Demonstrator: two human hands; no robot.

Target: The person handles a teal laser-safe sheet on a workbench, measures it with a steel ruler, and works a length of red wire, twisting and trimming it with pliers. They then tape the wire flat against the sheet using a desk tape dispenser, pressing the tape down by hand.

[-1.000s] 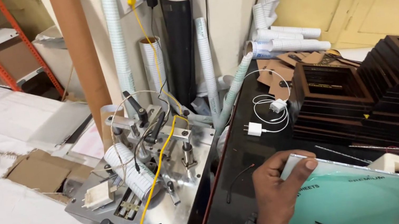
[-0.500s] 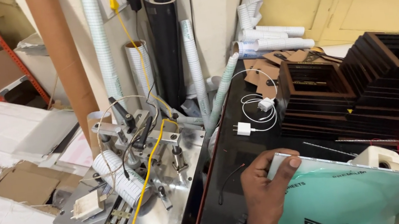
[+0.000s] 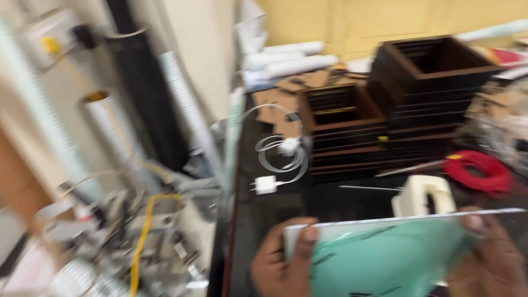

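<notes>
Your left hand [image 3: 286,280] pinches the left edge of a flat green-tinted sheet with a pale rim [image 3: 382,271], thumb laid over the top corner and the other fingers curled behind it. Your right hand [image 3: 487,261] grips the same sheet at its right side, thumb on the front face near the upper edge — the picture is blurred, so how the remaining fingers lie cannot be told. The sheet is held between both hands, tilted up toward you, low in the view and above the dark glossy tabletop [image 3: 251,242].

Just behind the sheet's upper edge stands a small cream-coloured plastic block with a slot [image 3: 421,195], and beside that, to the right, lies a coil of red wire [image 3: 476,171]. Further back sit two stacks of dark brown square wooden frames [image 3: 405,101], one taller than the other. To their left, a white charging cable with its plug [image 3: 277,164] is looped on the tabletop. Off the table's left edge is a cluttered metal assembly with a yellow cable [image 3: 133,261] running across it — well apart from both hands. Pale rolled tubes [image 3: 289,60] lie against the wall behind.
</notes>
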